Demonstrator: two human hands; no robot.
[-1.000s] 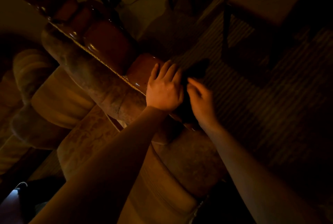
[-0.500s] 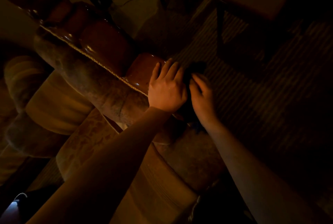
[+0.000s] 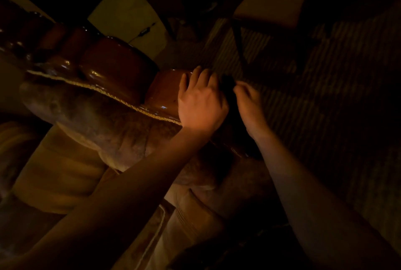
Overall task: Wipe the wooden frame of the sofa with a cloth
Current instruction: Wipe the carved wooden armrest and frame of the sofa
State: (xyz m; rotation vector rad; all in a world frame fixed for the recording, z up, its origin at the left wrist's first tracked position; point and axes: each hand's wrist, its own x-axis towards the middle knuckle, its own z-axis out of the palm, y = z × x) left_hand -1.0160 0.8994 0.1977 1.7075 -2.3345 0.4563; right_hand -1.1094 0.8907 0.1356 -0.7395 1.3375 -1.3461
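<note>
Left hand [image 3: 200, 107] flat, fingers [image 3: 196, 76] straight on glossy wooden frame [image 3: 161, 91], bracing. Right hand [image 3: 249, 107] fingers curled, pinching dark cloth [image 3: 227, 87] just beside, likely regathering for wipe.

Glossy reddish-brown carved wooden frame [image 3: 121, 68] topping the sofa back, dark cloth [image 3: 227, 89] draped over its near end

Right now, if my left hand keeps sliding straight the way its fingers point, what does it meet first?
Probably nothing solid: the left hand points off the wooden frame's far edge, toward the striped rug below. The dark cloth lies beside it, not ahead. Depth is unclear in this dim light.
</note>
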